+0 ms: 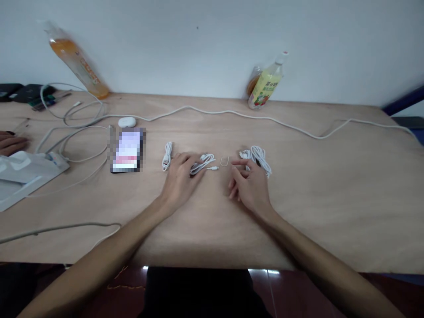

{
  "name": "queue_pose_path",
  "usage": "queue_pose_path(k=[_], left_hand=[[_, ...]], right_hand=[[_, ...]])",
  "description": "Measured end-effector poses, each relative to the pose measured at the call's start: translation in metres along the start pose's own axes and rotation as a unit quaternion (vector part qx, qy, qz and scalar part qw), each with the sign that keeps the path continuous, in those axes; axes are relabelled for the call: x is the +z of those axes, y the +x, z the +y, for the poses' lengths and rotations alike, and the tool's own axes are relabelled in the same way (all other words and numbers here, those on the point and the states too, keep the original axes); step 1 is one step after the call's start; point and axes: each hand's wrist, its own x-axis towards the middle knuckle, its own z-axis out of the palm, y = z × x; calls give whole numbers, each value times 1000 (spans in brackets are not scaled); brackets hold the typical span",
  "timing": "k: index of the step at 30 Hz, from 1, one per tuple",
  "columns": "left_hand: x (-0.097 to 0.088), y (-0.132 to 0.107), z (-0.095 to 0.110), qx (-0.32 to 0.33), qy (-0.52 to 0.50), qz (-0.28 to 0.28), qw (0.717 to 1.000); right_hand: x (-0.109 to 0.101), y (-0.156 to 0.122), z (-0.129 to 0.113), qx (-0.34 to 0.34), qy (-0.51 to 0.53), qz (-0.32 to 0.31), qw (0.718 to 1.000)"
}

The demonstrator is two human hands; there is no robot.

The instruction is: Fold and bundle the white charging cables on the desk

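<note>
My left hand [181, 176] is closed on a coiled white charging cable [202, 164], held low over the table with its loose plug end pointing right. Just right of that coil lies a thin white twist tie [225, 161], bent into a U. Beyond the tie, my right hand [249, 184] has its thumb and index finger slightly apart and the other fingers loosely curled; nothing shows between them. Behind the right hand are more bundled white cables [260, 159], partly covered by it. Another tied white cable [167, 156] lies left of my left hand.
A phone [127, 150] and a white earbud case [127, 122] lie to the left, near a white power strip [29, 172] and another person's hand [11, 142]. A long white cord [228, 111] crosses behind. Bottles [79, 66] [266, 84] stand by the wall.
</note>
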Motion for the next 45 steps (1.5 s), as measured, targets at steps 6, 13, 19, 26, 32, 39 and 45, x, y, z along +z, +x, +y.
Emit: queue_pose_path(k=[6, 13, 19, 26, 32, 39, 45], left_hand=[[1, 2, 1, -77, -55, 19, 995], [-3, 4, 8, -140, -5, -14, 990], [-9, 10, 8, -169, -13, -31, 985], [-10, 10, 1, -213, -215, 4, 953], [-10, 12, 3, -229, -309, -3, 923], [-9, 12, 10, -235, -336, -42, 911], [-7, 12, 7, -208, -325, -38, 922]], right_hand=[[2, -4, 10, -71, -29, -89, 993], [3, -4, 17, -215, -184, -120, 952], [6, -1, 17, -277, -290, -129, 907], [11, -1, 16, -293, -307, -153, 892], [15, -4, 16, -305, -304, -168, 887], [13, -2, 12, -298, -305, -192, 884], [13, -2, 12, -305, -315, -188, 879]])
